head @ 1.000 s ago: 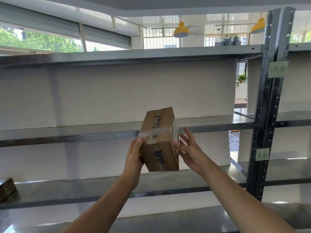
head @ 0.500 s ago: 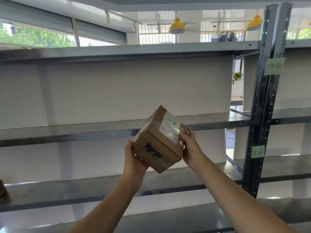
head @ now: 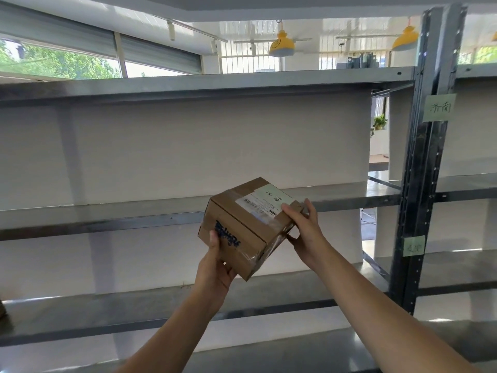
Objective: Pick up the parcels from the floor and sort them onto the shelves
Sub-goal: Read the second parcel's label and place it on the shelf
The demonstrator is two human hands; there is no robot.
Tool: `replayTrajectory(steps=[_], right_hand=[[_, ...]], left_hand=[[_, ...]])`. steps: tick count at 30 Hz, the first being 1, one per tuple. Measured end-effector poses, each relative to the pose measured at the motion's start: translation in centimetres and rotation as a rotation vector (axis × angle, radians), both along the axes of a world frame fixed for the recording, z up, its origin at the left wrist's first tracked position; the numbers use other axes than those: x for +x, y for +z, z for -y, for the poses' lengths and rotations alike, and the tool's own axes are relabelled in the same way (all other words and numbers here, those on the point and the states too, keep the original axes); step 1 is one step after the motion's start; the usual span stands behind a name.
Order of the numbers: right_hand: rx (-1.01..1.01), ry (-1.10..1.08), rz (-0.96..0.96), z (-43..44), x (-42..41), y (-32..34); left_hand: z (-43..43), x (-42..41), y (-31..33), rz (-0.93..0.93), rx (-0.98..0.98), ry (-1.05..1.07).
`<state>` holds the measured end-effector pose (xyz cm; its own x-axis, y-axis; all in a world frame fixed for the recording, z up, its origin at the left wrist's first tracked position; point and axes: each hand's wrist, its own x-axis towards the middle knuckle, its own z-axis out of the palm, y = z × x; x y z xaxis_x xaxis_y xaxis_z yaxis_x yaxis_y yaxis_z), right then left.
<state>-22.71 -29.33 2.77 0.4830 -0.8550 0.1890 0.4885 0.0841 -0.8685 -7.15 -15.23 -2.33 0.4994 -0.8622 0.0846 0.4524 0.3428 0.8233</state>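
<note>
A small brown cardboard parcel (head: 242,222), taped, with blue writing on its near face and a white shipping label on top, is held tilted in the air in front of the grey metal shelves (head: 107,219). My left hand (head: 215,267) grips its lower left corner from beneath. My right hand (head: 304,232) grips its right end, thumb on the label's edge. The label faces up towards me.
A dark steel upright (head: 422,162) stands to the right with two green paper tags, one high (head: 439,107) and one lower (head: 414,246). Shelf boards run across at several heights. A brown object's edge (head: 2,309) shows at the far left on the lower shelf.
The parcel has been turned in both hands from standing on end to lying tilted with its label on top. My right hand, open a second ago, now grips the parcel.
</note>
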Motion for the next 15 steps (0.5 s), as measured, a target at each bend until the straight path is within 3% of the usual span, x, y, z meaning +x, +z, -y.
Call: replayTrajectory(steps=[4, 12, 15], right_hand=[[0.037, -0.036, -0.003, 0.2, 0.0, 0.0], [-0.024, 0.027, -0.184, 0.1, -1.4, 0.4], [-0.041, 0.062, -0.241, -0.6, -0.9, 0.3]], left_hand=[[0.2, 0.2, -0.1, 0.082, -0.016, -0.039], [0.3, 1.8, -0.5, -0.016, -0.034, 0.183], [0.1, 2.1, 0.2, 0.026, -0.130, 0.092]])
